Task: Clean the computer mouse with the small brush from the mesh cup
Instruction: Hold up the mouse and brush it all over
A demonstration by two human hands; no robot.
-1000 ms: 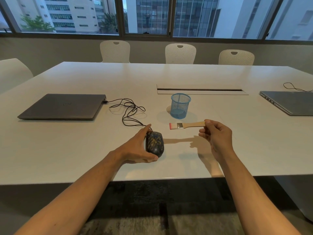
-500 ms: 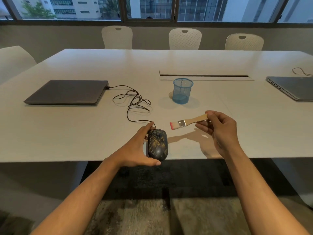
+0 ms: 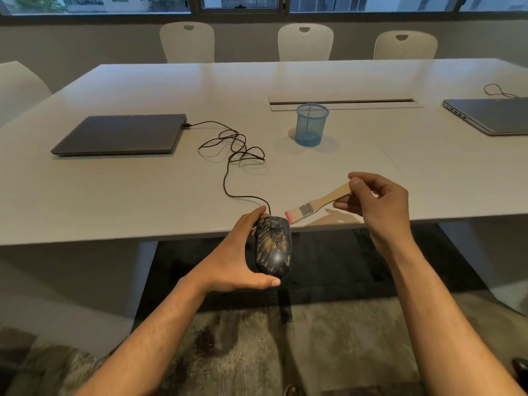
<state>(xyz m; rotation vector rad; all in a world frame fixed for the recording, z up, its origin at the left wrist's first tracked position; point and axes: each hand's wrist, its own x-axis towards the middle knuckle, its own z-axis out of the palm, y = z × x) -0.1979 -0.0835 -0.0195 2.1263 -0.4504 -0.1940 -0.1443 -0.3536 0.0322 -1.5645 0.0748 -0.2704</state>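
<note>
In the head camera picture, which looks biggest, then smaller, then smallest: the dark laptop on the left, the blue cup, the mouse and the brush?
1. dark laptop
2. mouse, though it sits nearest the camera
3. brush and blue mesh cup: too alike to rank

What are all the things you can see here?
Mouse: one, dark with gold flecks, held at the table's near edge.
Brush: one, wooden, pink-tipped, beside the mouse front.
Mesh cup: one, blue, mid-table.
Cable: one, black, mouse to left laptop.
Laptops: two, grey, closed, left and right.
Table: one, white.
Chairs: four, white, far side and left.
Left hand: grip on mouse.
Right hand: grip on brush.
</note>
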